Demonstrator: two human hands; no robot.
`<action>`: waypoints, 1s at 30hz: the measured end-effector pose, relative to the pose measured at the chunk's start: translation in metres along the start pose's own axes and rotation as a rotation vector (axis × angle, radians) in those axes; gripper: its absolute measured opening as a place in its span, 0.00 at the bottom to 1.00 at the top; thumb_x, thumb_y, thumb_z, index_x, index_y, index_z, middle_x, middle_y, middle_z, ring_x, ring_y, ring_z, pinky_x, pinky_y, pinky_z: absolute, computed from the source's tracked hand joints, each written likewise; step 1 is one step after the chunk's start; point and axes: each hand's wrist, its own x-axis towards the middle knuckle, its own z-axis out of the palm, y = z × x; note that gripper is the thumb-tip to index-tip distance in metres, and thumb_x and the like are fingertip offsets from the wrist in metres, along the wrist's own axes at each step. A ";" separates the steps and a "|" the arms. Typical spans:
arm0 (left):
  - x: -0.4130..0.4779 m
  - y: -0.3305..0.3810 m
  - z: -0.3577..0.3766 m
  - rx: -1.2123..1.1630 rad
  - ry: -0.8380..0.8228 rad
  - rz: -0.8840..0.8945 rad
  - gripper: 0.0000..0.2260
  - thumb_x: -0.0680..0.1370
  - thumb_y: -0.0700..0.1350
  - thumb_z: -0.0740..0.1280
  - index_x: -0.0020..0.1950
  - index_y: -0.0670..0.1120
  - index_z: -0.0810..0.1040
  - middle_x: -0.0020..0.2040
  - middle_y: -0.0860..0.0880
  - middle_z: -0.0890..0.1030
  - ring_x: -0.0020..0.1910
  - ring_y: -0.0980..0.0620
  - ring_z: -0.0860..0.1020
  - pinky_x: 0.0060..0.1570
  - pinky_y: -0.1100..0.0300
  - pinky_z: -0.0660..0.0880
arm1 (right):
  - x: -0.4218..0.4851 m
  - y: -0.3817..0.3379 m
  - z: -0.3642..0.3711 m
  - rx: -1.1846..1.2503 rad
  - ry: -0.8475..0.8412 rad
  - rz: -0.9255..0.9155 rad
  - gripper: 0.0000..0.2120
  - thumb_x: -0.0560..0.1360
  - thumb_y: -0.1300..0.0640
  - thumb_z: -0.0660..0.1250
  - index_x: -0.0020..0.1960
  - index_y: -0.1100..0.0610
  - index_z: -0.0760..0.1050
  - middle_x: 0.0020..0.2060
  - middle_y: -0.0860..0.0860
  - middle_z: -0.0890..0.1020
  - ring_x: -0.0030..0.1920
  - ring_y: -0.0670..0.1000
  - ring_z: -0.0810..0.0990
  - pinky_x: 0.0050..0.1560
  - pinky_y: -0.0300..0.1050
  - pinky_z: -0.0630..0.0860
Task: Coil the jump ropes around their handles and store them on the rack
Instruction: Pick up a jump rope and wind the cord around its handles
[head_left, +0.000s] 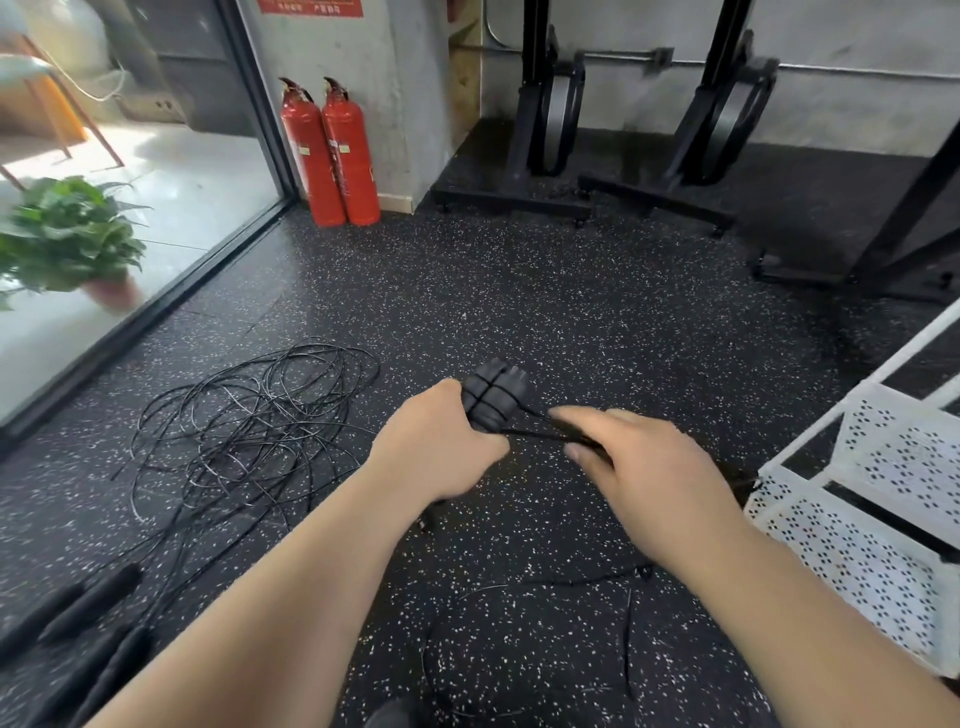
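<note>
The person's left hand (441, 447) grips a pair of black foam handles (493, 397), held together in the air over the speckled rubber floor (519, 291), approx. in the middle of the view. Its fingers are curled around them. A few turns of the thin black cord (540, 434) already cross the handles.

The right hand (639, 467) is just beside the handles. It pinches this cord between the thumb and the fingers, which lie nearly straight and close together, and the cord looks tight. The hand is a bit blurred, so the exact grip is not fully sure.

Progress, as a judgement: the task is at an early stage.
- This rope is only partly coiled. A loose length (571, 579) lies on the floor under the forearms, prob. the rest of the same rope.
- A big tangle of ropes (249, 431) lies towards the left edge of the floor, w/ spare handles (88, 603) near the bottom-left corner, not yet coiled.
- The white perforated rack (857, 545) stands at the right edge, and this rope is not yet stored on it.
</note>
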 end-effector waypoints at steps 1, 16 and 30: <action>0.001 -0.002 -0.001 0.004 0.000 -0.018 0.15 0.72 0.56 0.72 0.50 0.52 0.72 0.45 0.52 0.80 0.44 0.49 0.80 0.44 0.53 0.78 | -0.002 -0.003 -0.001 -0.054 0.043 -0.030 0.16 0.85 0.42 0.60 0.72 0.36 0.74 0.51 0.39 0.81 0.48 0.47 0.81 0.44 0.48 0.79; -0.015 0.009 0.030 0.604 0.035 0.176 0.19 0.77 0.52 0.72 0.63 0.50 0.69 0.42 0.52 0.72 0.42 0.44 0.76 0.39 0.53 0.72 | -0.007 -0.016 -0.021 -0.180 0.030 -0.166 0.11 0.84 0.40 0.60 0.58 0.41 0.80 0.45 0.41 0.78 0.42 0.45 0.78 0.42 0.45 0.77; -0.041 0.034 0.037 0.562 -0.105 0.813 0.17 0.76 0.59 0.69 0.61 0.54 0.72 0.53 0.54 0.80 0.51 0.48 0.82 0.50 0.49 0.79 | 0.002 0.051 -0.037 0.607 -0.307 0.043 0.10 0.69 0.45 0.83 0.42 0.49 0.85 0.39 0.46 0.87 0.42 0.46 0.84 0.49 0.48 0.80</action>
